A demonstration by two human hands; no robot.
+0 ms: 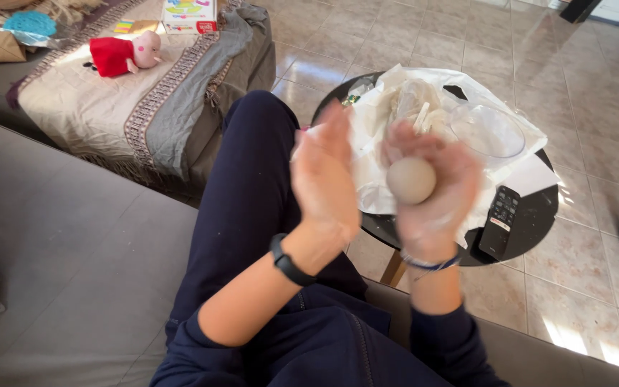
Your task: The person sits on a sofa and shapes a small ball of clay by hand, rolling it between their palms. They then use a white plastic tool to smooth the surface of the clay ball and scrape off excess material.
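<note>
Tiled floor and a round black table lie below; the right hand cups a clay ball, the left hand flat and released beside it.

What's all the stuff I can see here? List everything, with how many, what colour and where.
clay ball: one, beige-grey, in the right palm
round table: one, glossy black, in front of the knees
white paper: crumpled sheets, spread over the table
clear plastic bowl: one, see-through, on the paper
plastic bag: one, clear, with pale contents, on the paper
remote control: one, black, at the table's near edge
plush toy: one, pink with a red dress, on the blanket
blanket: one, beige and grey, over the seat at the left
box: one, white with colourful print, on the blanket
sofa: grey, under the person
left hand: open, beside the ball, black wristband
right hand: cupped under the ball
</note>
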